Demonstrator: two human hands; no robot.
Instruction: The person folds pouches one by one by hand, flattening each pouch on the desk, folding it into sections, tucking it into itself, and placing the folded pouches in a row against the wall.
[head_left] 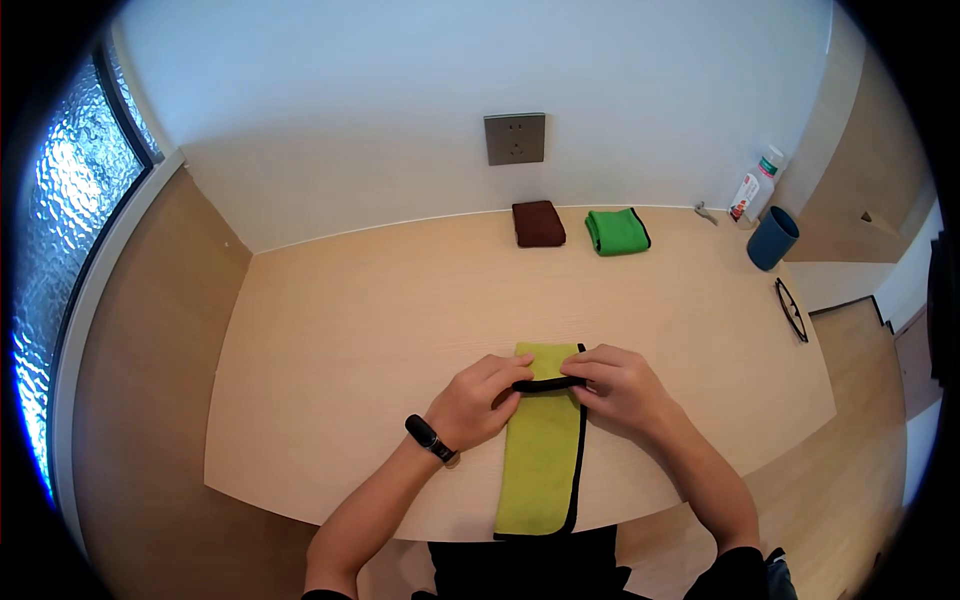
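A yellow-green cloth (541, 465) with black edging lies as a long narrow strip on the table, reaching down to the front edge. Its far end is folded over, and the black-edged end of that flap crosses the strip. My left hand (480, 397) pinches the left corner of this flap between thumb and fingers; a black band sits on that wrist. On the other side, my right hand (618, 384) pinches the flap's right corner. Both hands rest low, close to the tabletop.
On the wooden table (350, 330), a folded brown cloth (539, 224) and a folded green cloth (618, 232) lie near the wall. At the right stand a blue cup (772, 240) and a white bottle (752, 190), with glasses (790, 311) by the edge. A socket (515, 139) is on the wall.
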